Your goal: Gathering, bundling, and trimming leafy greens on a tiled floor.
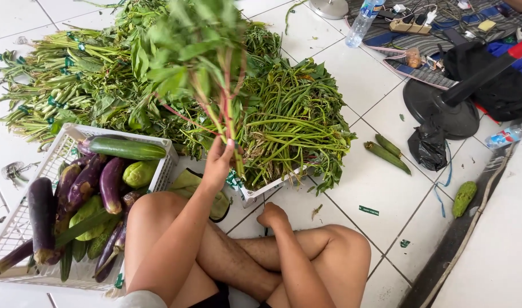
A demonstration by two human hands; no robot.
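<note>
Left hand (220, 161) fingers clamped on red-stemmed leafy green bunch (198, 51), held upright. Right hand (272, 215) fisted, knuckles on white tile floor (381, 188), near white plastic crate (21, 222) of purple eggplants (110, 183).

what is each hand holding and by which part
The left hand holds a bunch of leafy green, red-stemmed stalks upright, grip at the stems' lower ends. The right hand holds nothing, resting fisted on the white tiled floor.

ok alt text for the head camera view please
A person sitting cross-legged on a white tiled floor holds up a bunch of leafy greens in the left hand, while the right hand rests fisted on the floor. A white basket of eggplants sits beside them.
</note>
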